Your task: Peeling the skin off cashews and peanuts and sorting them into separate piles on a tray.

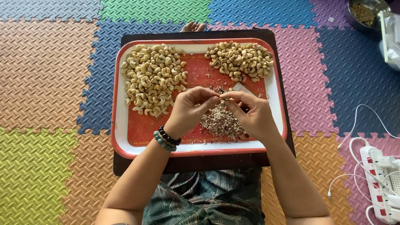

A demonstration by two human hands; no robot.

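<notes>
A red and white tray [121, 137] rests on a dark board across my lap. A large heap of pale cashew nuts [153, 78] fills its left side. At the back right lies a smaller heap of darker cashews [241, 61]. A pile of skin flakes [221, 121] sits in the middle front. My left hand [189, 110], with bead bracelets at the wrist, and my right hand [250, 114] meet above the flakes, fingertips pinched together on one small cashew [221, 96] that is mostly hidden.
Coloured foam puzzle mats [46, 83] cover the floor. A white power strip [381, 183] with cables lies at the right. A metal bowl [366, 14] with bits in it and a white bag stand at the back right. Toes [192, 27] show beyond the tray.
</notes>
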